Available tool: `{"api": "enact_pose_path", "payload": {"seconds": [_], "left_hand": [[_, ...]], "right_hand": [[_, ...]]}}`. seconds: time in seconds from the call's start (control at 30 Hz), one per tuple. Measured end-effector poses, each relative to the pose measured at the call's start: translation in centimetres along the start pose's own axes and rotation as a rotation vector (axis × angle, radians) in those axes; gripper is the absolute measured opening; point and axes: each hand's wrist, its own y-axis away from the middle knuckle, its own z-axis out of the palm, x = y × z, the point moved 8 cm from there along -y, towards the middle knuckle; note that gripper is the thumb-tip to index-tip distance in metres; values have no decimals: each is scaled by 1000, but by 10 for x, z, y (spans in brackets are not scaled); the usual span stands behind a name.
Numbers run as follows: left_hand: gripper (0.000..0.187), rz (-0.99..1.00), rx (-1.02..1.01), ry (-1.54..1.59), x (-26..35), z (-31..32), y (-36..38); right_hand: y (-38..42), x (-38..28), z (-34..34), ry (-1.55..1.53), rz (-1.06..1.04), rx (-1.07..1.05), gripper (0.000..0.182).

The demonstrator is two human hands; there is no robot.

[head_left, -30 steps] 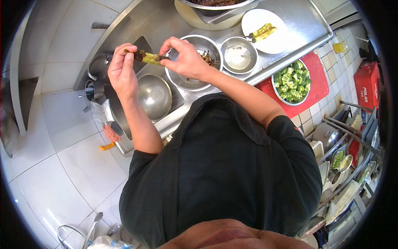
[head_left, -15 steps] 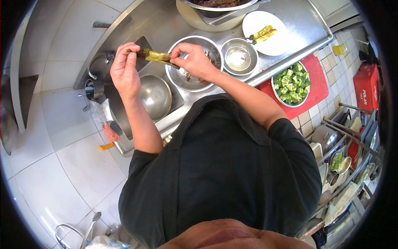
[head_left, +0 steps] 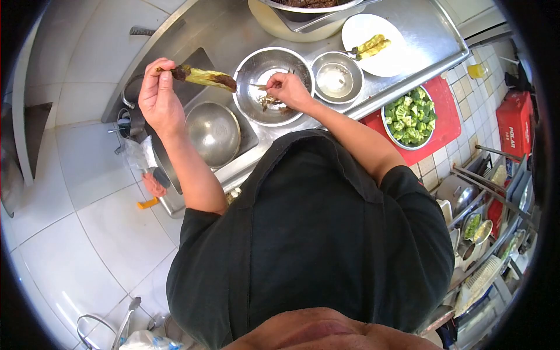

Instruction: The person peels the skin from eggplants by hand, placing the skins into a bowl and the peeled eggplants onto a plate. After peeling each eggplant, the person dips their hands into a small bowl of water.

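My left hand pinches the stem end of a long, charred yellow-green vegetable, which stretches right over the sink edge toward a steel bowl. Over that steel bowl, my right hand is closed on a thin dark strip of peel. Dark scraps lie in the bowl below. A smaller steel bowl with clear liquid stands just to its right. Farther right, a white plate holds peeled yellow-green pieces with dark stems.
Chopped broccoli fills a bowl on a red board at the right. An upturned round metal bowl or pan sits in the sink. A large pot stands at the back. A red crate is far right.
My right hand has moved right, away from the vegetable, with a strip of peel. My left hand has shifted slightly left and up with the vegetable.
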Motion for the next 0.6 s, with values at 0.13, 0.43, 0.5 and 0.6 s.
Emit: {"api": "enact_pose_path", "payload": {"seconds": [0.13, 0.43, 0.5, 0.6], "left_hand": [[16, 27, -1, -10, 2, -9, -5], [16, 19, -17, -51, 3, -4, -6], [16, 8, -18, -58, -2, -2, -3], [16, -23, -27, -37, -6, 3, 0]], "right_hand": [[-2, 17, 0, 520, -127, -43, 19], [-2, -3, 3, 1004, -215, -128, 22], [-6, -4, 1, 866, -240, -136, 21], [4, -22, -12, 820, -363, 28, 20]]}}
